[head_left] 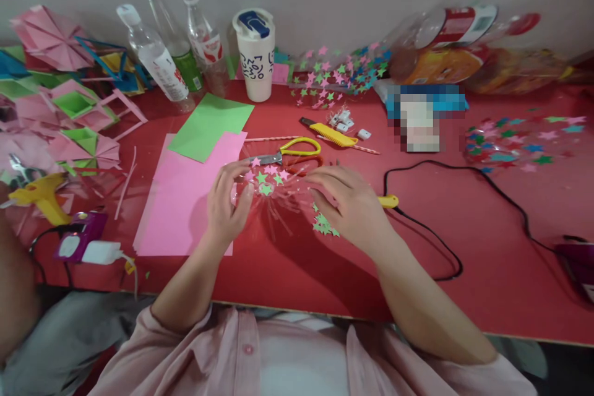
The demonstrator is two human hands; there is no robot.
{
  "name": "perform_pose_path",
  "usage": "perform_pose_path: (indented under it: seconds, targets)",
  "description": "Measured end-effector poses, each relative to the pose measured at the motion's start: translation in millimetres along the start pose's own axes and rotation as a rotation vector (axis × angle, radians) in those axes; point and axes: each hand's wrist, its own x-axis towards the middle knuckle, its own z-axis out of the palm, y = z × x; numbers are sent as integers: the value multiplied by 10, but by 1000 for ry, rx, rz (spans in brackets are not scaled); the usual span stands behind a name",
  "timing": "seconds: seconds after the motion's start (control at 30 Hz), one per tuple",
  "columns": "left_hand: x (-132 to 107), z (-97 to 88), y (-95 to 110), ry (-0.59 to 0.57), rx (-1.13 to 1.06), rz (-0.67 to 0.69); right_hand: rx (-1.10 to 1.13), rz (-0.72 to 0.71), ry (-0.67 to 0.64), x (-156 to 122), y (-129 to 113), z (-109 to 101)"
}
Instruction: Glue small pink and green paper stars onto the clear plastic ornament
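Note:
A clear plastic piece cut into thin strips (278, 195), with pink and green paper stars (265, 189) on it, is between my hands above the red table. My left hand (227, 198) curls around its left side, thumb and fingers on the plastic. On the right, my right hand (346, 195) has its fingers bent together at the strip ends; what lies between the fingertips is partly hidden. A small pile of green stars (325, 226) lies under my right hand. Just beyond the plastic are scissors (301, 147) with a yellow and a red handle loop.
Pink paper (185, 210) and green paper (211, 127) lie left. A yellow cutter (331, 134), a white tumbler (255, 59) and bottles (155, 59) stand or lie behind. A yellow glue gun (41, 195) is far left. A black cable (457, 247) loops at right.

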Motion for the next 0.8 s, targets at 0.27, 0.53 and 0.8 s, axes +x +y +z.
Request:
perform_pose_path:
  seconds: [0.27, 0.53, 0.8]
  targets:
    - [43, -46, 14, 77, -30, 6, 134, 54, 9, -91, -100, 175]
    - [134, -383, -111, 259, -105, -304, 102, 54, -35, -61, -87, 225]
    - [1, -362, -295, -230, -317, -909, 31, 38, -64, -58, -132, 458]
